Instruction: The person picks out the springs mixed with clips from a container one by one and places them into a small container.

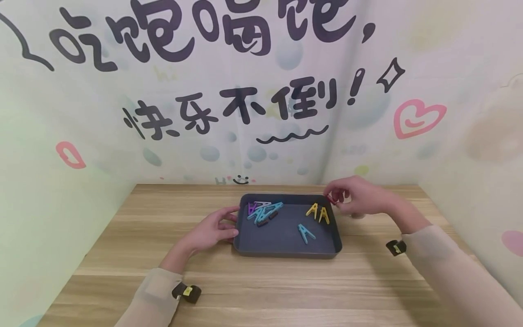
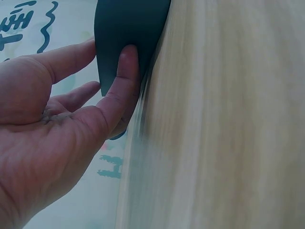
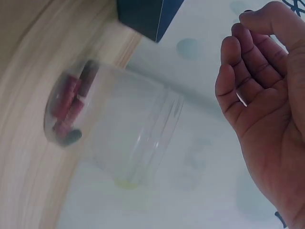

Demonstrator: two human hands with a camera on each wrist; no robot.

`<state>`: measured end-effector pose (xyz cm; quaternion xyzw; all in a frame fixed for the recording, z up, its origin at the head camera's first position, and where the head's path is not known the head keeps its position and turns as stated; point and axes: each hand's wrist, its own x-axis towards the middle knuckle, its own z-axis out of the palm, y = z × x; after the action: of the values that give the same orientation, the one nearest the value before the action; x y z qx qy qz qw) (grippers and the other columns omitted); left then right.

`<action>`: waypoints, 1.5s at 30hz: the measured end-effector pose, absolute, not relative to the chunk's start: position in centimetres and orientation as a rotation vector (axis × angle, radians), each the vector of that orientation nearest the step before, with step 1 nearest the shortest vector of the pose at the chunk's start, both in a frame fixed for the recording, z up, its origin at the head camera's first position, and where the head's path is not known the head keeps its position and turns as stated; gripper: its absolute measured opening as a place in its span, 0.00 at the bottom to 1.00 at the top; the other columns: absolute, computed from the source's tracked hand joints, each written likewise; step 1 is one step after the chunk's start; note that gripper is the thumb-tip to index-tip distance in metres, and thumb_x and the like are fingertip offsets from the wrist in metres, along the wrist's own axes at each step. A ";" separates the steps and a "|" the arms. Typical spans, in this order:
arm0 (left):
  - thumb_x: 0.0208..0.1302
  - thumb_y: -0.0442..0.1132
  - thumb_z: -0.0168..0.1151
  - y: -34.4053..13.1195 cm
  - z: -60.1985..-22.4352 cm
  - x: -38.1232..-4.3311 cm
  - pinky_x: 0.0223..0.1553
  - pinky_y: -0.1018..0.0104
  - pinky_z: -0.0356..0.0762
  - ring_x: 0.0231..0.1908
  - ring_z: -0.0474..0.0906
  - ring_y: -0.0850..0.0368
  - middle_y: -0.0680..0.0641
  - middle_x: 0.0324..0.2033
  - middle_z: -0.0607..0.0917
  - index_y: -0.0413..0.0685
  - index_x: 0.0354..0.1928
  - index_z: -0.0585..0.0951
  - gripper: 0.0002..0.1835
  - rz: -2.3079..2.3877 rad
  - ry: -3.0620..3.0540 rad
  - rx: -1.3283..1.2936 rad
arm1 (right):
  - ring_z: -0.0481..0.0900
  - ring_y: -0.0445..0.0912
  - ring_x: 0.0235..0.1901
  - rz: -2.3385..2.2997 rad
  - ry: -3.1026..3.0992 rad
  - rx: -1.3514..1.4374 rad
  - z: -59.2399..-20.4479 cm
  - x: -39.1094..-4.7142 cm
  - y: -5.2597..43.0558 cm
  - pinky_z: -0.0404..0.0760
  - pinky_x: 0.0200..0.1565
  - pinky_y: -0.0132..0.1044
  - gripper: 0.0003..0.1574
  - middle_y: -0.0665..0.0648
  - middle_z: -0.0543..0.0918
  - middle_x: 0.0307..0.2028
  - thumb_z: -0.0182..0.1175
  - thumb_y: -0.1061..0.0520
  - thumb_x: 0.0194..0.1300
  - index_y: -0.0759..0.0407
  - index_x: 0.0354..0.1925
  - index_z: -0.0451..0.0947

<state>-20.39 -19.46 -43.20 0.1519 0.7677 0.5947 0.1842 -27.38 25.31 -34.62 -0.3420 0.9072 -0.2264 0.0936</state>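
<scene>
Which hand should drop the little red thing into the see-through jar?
Probably the right hand: it pinches the small red ridged piece near the transparent cylindrical jar; the left hand touches the grey rectangular tray.

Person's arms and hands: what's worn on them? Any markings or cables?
The left sleeve and right sleeve are long, plain and pale beige. A small black device sits by each cuff, the left device and right device each with a yellowish mark. The left hand and right hand are ungloved. No cables visible.
</scene>
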 end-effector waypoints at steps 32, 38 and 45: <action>0.75 0.26 0.61 -19.3 -43.1 -20.6 0.56 0.53 0.87 0.62 0.79 0.33 0.26 0.66 0.70 0.33 0.82 0.55 0.39 1.671 2.166 0.435 | 0.79 0.42 0.36 -0.579 2.865 -0.942 -34.2 -29.2 32.7 0.83 0.39 0.38 0.21 0.45 0.83 0.34 0.68 0.70 0.61 0.57 0.52 0.85; 0.75 0.25 0.61 -19.4 -42.9 -20.6 0.56 0.53 0.87 0.62 0.79 0.33 0.26 0.66 0.70 0.33 0.82 0.56 0.39 1.672 2.170 0.429 | 0.79 0.45 0.37 -0.555 2.883 -0.911 -34.6 -29.9 32.8 0.84 0.39 0.39 0.24 0.48 0.83 0.36 0.69 0.69 0.62 0.62 0.57 0.84; 0.74 0.26 0.62 -19.4 -43.0 -20.4 0.56 0.54 0.87 0.63 0.79 0.33 0.27 0.66 0.70 0.33 0.81 0.56 0.39 1.670 2.172 0.414 | 0.78 0.47 0.40 -0.559 2.923 -0.906 -35.0 -29.9 32.9 0.84 0.40 0.40 0.27 0.50 0.82 0.39 0.71 0.64 0.64 0.61 0.62 0.81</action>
<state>-20.44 -19.37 -43.05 0.1470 0.7704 0.5923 0.1843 -29.86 32.88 -34.95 -0.2913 0.9395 -0.1798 0.0154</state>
